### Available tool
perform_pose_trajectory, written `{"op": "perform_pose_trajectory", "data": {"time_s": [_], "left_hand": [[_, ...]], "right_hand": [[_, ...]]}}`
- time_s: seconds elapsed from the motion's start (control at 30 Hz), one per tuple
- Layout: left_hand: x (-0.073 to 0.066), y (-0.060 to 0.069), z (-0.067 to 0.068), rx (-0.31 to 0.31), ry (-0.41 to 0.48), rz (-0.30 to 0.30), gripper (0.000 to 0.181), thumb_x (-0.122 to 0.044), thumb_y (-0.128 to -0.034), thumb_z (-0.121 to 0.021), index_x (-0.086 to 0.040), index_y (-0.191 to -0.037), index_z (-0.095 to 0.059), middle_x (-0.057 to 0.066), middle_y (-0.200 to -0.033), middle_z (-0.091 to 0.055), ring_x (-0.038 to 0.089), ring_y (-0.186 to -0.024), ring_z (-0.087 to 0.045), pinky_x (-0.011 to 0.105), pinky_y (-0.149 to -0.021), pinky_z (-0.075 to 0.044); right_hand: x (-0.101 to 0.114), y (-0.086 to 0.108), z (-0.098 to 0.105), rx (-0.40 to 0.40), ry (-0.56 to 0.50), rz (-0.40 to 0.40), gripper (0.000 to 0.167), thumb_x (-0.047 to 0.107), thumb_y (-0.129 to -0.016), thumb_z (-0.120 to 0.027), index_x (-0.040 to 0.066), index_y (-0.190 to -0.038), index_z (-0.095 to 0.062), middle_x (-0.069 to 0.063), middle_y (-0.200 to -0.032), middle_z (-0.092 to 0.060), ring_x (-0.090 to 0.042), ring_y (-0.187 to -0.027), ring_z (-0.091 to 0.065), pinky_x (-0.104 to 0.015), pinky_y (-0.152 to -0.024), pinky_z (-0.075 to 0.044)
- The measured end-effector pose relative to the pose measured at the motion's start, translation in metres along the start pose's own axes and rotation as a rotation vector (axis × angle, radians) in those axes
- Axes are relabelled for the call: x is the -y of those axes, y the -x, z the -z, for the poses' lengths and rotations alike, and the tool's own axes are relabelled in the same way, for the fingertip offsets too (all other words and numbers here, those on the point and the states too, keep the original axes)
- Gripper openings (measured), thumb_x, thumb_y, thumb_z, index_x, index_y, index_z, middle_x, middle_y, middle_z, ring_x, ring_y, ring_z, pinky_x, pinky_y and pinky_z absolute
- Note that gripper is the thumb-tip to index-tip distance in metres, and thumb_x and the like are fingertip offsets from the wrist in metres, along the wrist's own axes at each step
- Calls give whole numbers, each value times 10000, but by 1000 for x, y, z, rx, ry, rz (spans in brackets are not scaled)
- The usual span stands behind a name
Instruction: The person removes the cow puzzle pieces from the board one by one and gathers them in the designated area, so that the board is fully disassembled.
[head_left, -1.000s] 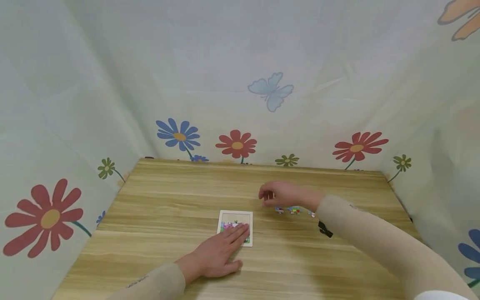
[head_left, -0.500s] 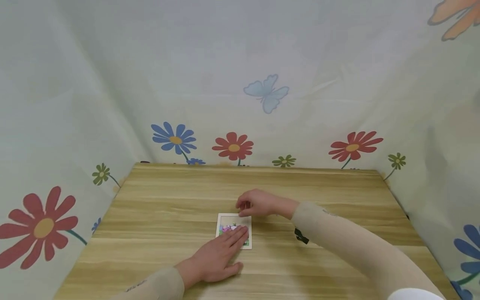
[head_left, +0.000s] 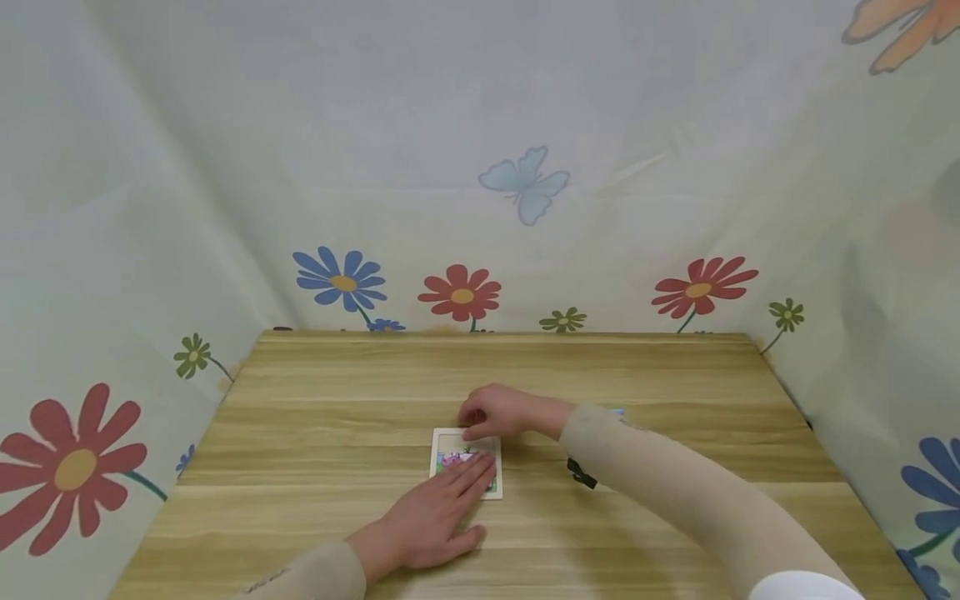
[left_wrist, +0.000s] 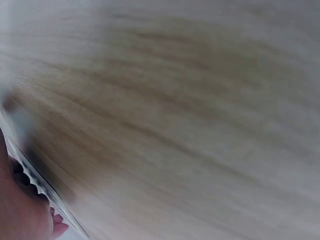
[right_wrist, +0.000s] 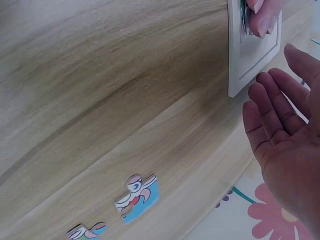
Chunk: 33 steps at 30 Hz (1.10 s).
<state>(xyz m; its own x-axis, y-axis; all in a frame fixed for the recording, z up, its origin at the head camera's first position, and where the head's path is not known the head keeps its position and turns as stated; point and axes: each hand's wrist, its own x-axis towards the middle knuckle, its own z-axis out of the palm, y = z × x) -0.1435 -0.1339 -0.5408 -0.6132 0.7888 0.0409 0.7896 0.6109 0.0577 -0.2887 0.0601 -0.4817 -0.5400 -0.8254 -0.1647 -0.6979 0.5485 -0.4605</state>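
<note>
A small white-bordered picture tray (head_left: pixel 446 432) with a colourful part-picture lies on the wooden table. My left hand (head_left: pixel 431 515) rests flat on its lower part, fingers straight, hiding much of the picture. At the tray's far edge is my right hand (head_left: pixel 504 412), fingers loosely bent. In the right wrist view my right hand (right_wrist: pixel 287 120) has its thumb apart from the fingers beside the white tray (right_wrist: pixel 234 55), with nothing seen between them. The left hand's fingertips (right_wrist: pixel 262 22) touch the picture there. The left wrist view shows my left hand (left_wrist: pixel 25 212) at the tray's edge.
Two jigsaw pieces lie on the table in the right wrist view, one blue and white (right_wrist: pixel 137 197), the other (right_wrist: pixel 87 232) cut by the lower image edge. A blue bit (head_left: pixel 618 412) shows beyond the right sleeve. Flower-printed cloth stands behind the table (head_left: pixel 337 367).
My right hand has moved left from beside the loose pieces to the tray's far edge. My left hand has stayed on the tray. The head view has shifted slightly.
</note>
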Motion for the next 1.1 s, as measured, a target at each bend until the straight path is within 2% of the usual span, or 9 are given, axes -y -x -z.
{"op": "perform_pose_trajectory", "data": {"time_s": [0.3, 0.57, 0.87, 1.0, 1.1], "left_hand": [[-5, 9, -3, -17, -2, -13, 766, -518, -1113, -395, -5, -1668, -265, 156, -1742, -238, 277, -1610, -224, 427, -1277, -285], [-4, 6, -5, -2, -10, -23, 771, -532, -1118, -361, -14, -1676, -241, 148, -1748, -224, 268, -1614, -213, 407, -1282, -274], [-2, 7, -3, 2, 1, -34, 774, -524, -1111, -399, -6, -1669, -259, 155, -1742, -236, 271, -1614, -211, 411, -1284, -266], [-2, 8, -3, 7, -5, -33, 772, -522, -1111, -404, -7, -1668, -265, 156, -1739, -243, 272, -1613, -215, 407, -1286, -261], [-2, 8, -3, 5, -5, -35, 773, -518, -1110, -410, -4, -1668, -262, 160, -1738, -244, 278, -1613, -215, 405, -1289, -252]], "right_hand": [[7, -7, -6, 14, -9, 30, 286, 227, -1005, -756, 70, -1243, -775, -5, -1066, -719, -81, -917, -614, -221, -884, -537], [5, -7, -12, 4, -31, 44, 318, 214, -996, -768, 54, -1272, -765, -25, -1080, -694, -104, -927, -573, -225, -876, -515], [8, -10, -16, -13, -89, 35, 326, 195, -1005, -755, 43, -1293, -749, -19, -1087, -677, -135, -955, -589, -234, -883, -516], [9, -10, -17, -33, -93, 78, 323, 168, -1008, -744, 21, -1296, -741, -50, -1084, -673, -191, -956, -580, -251, -866, -501], [10, -11, -19, -50, -76, 94, 326, 168, -1006, -743, 23, -1299, -740, -49, -1099, -678, -186, -968, -578, -258, -883, -501]]}}
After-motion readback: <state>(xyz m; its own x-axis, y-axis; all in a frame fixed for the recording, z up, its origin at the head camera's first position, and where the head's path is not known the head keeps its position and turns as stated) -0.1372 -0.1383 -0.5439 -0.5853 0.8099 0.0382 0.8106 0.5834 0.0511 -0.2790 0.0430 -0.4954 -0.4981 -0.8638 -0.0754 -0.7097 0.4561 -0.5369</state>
